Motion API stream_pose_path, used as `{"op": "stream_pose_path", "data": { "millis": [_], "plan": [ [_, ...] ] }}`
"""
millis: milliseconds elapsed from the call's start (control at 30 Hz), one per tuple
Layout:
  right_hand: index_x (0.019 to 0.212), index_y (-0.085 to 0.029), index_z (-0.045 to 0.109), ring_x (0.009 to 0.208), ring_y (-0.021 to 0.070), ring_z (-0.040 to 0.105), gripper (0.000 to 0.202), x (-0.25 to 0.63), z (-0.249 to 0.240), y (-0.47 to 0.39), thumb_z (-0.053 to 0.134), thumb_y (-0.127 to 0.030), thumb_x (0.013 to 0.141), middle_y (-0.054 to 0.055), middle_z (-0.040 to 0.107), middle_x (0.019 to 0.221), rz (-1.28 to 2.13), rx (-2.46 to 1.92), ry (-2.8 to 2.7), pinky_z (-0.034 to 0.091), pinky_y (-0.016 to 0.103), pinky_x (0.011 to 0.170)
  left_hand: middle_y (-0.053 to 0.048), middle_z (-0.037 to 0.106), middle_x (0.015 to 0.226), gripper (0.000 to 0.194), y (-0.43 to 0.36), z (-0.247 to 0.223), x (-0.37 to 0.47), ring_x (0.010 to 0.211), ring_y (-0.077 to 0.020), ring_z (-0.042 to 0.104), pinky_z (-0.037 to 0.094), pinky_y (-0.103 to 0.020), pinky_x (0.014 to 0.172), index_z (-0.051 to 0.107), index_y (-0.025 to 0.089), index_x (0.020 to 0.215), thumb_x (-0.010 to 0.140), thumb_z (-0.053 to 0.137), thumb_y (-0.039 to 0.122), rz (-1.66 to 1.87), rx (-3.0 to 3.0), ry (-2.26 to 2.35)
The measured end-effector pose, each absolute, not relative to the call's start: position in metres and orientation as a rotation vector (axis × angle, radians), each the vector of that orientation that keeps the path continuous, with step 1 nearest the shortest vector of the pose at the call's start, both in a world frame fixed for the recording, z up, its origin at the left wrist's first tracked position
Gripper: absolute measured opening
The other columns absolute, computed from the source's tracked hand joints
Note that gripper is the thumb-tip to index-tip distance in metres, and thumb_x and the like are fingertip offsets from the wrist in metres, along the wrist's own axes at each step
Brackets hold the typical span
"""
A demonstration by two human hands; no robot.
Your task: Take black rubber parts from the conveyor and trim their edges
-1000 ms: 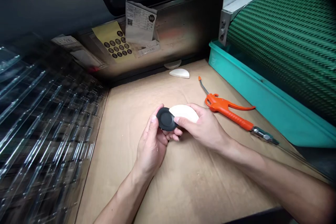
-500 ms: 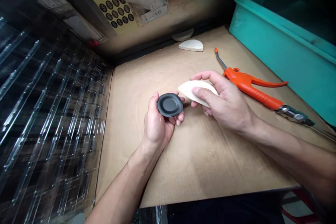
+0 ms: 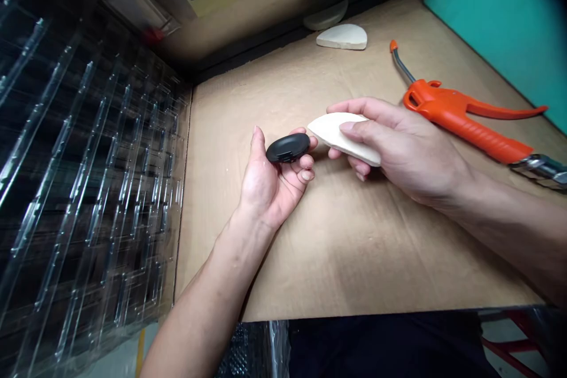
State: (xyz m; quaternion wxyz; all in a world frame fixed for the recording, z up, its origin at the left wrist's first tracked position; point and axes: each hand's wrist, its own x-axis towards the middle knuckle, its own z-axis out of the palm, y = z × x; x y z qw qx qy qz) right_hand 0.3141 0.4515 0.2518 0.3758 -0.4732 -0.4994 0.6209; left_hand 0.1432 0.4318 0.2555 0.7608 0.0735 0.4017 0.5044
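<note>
A small dark oval part (image 3: 287, 148) rests in the fingers of my left hand (image 3: 274, 186), tilted so that its rim faces me. Just to its right, my right hand (image 3: 394, 144) grips a white half-moon pad (image 3: 339, 132), thumb on top and fingers beneath. The pad's pointed end is close to the dark part and my left fingertips; whether they touch I cannot tell. Both hands are above the cardboard surface (image 3: 354, 236).
An orange air gun (image 3: 469, 115) lies to the right, beside a teal bin (image 3: 500, 23). Another white pad (image 3: 343, 37) lies at the back, with a duller one (image 3: 325, 15) behind it. Stacked clear trays (image 3: 88, 189) stand at the left.
The dark part has tilted in my left hand, from its face showing to a more edge-on view. The camera view has shifted lower and nearer. Both hands keep their holds.
</note>
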Motion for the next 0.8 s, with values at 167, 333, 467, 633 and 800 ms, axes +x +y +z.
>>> {"op": "stream_pose_path", "data": {
  "millis": [167, 333, 467, 633, 800],
  "plan": [
    [0.128, -0.019, 0.06, 0.048, 0.0106, 0.051, 0.032, 0.3164, 0.2488, 0.4511, 0.058, -0.022, 0.096, 0.004, 0.069, 0.081, 1.569, -1.203, -1.31, 0.041, 0.02, 0.038, -0.009, 0.067, 0.076, 0.069, 0.4318, 0.2538, 0.1452, 0.051, -0.0108, 0.06, 0.051, -0.02, 0.047, 0.064, 0.009, 0.093, 0.104, 0.018, 0.059, 1.095, 0.214, 0.905],
    [0.129, -0.02, 0.063, 0.044, 0.0094, 0.047, 0.034, 0.319, 0.2473, 0.4522, 0.06, -0.023, 0.096, 0.003, 0.068, 0.075, 1.541, -1.193, -1.366, 0.04, 0.02, 0.037, -0.008, 0.069, 0.075, 0.066, 0.4318, 0.2545, 0.1464, 0.048, -0.0115, 0.061, 0.051, -0.021, 0.045, 0.067, 0.01, 0.103, 0.103, 0.022, 0.059, 1.049, 0.235, 1.001],
    [0.127, -0.018, 0.066, 0.045, 0.0099, 0.048, 0.032, 0.3184, 0.2473, 0.4531, 0.061, -0.023, 0.096, 0.004, 0.066, 0.071, 1.555, -1.196, -1.357, 0.039, 0.019, 0.037, -0.006, 0.068, 0.071, 0.064, 0.4313, 0.2531, 0.1473, 0.047, -0.0121, 0.062, 0.051, -0.021, 0.044, 0.066, 0.01, 0.107, 0.104, 0.023, 0.057, 1.041, 0.294, 1.022],
    [0.129, -0.019, 0.066, 0.048, 0.0112, 0.051, 0.034, 0.3195, 0.2438, 0.4552, 0.061, -0.026, 0.096, 0.003, 0.064, 0.068, 1.53, -1.186, -1.399, 0.039, 0.02, 0.037, -0.003, 0.065, 0.062, 0.063, 0.4302, 0.253, 0.1506, 0.044, -0.0132, 0.062, 0.051, -0.021, 0.042, 0.065, 0.009, 0.109, 0.102, 0.029, 0.06, 1.023, 0.338, 1.082],
    [0.119, -0.017, 0.072, 0.053, 0.0121, 0.056, 0.027, 0.3217, 0.2456, 0.4549, 0.065, -0.026, 0.094, 0.003, 0.065, 0.072, 1.595, -1.084, -1.576, 0.04, 0.021, 0.04, -0.004, 0.065, 0.06, 0.063, 0.4302, 0.2543, 0.1508, 0.042, -0.0134, 0.062, 0.051, -0.02, 0.04, 0.064, 0.008, 0.11, 0.102, 0.029, 0.06, 0.979, 0.341, 1.099]
  ]
}}
